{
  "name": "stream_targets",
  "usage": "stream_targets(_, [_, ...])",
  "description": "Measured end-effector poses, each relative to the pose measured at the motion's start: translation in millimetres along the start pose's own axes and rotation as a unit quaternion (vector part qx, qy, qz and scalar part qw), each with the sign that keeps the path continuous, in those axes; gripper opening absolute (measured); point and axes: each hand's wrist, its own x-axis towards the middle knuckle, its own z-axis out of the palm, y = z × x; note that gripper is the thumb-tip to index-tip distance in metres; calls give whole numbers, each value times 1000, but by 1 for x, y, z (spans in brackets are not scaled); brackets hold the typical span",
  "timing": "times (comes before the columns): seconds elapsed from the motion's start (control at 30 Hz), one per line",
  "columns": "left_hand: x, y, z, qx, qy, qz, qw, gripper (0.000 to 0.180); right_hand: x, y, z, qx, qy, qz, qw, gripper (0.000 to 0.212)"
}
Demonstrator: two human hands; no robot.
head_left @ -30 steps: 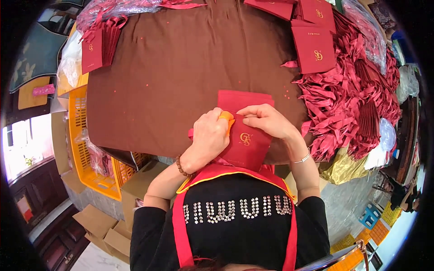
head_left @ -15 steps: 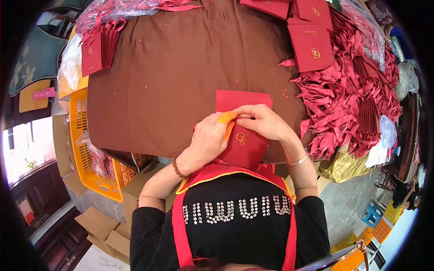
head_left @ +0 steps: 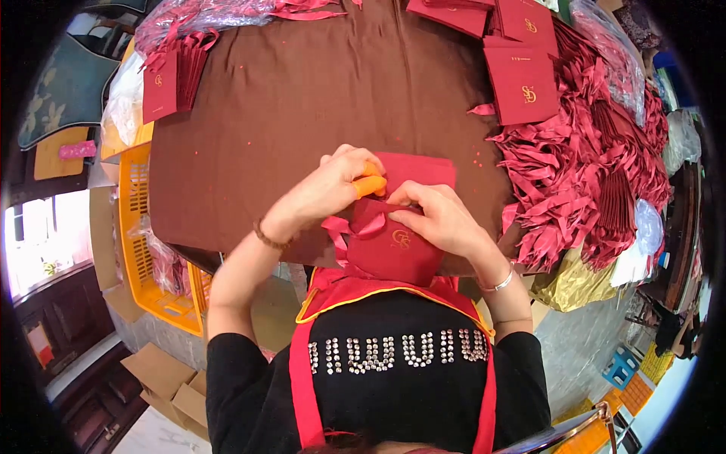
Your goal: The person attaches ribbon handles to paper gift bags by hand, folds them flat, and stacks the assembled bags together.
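Two hands meet over a small dark red paper bag (head_left: 393, 253) at the near edge of the bench (head_left: 302, 113), which is covered in brown cloth. The left hand (head_left: 321, 189) comes in from the left with its fingers curled and pinched around a red ribbon (head_left: 344, 227) at the bag's top; an orange rubber cap (head_left: 370, 184) covers one fingertip. The right hand (head_left: 439, 219) lies on the bag's upper right corner, fingers bent and pressing down on the folded top, the thumb and forefinger closed on the ribbon end beside the left hand. The bag lies flat, its gold emblem facing up, partly over the bench edge and just above the person's red apron (head_left: 355, 291). Under it lies another flat red piece (head_left: 420, 170) of the same colour, showing beyond the fingers.

To the right, a big heap of red ribbons (head_left: 575, 174) covers the bench end, with a flat red bag (head_left: 522, 83) lying at its upper edge and more stacked beyond it. At the far left corner a row of red bags (head_left: 170, 79) stands on edge. A yellow plastic crate (head_left: 144, 250) stands beside the bench on the left, with cardboard boxes (head_left: 162, 382) on the floor below it. A gold foil wrap (head_left: 575, 284) shows under the ribbon heap on the right.
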Motion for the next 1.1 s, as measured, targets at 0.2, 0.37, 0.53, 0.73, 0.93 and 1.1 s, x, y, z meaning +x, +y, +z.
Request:
stream_targets(0.2, [24,7,-25,-54,-209,106,971,19,-7,-2,3,-42,25,-41,998,16])
stream_targets(0.37, [32,9,-27,43,-316,128,939,22,-8,-8,4,-64,13,-72,995,15])
stream_targets(0.53, [41,-4,-25,-24,-412,97,906,23,-6,-12,3,-78,6,-84,993,14])
stream_targets(0.73, [36,-26,-8,-190,-305,28,933,19,-2,-3,2,-57,16,-41,997,16])
stream_targets(0.93, [40,-26,-19,-212,-144,9,967,17,3,-5,3,-38,-25,-67,997,18])
stream_targets(1.1, [25,-33,-24,-119,50,-2,992,21,12,11,2,-60,25,-13,998,19])
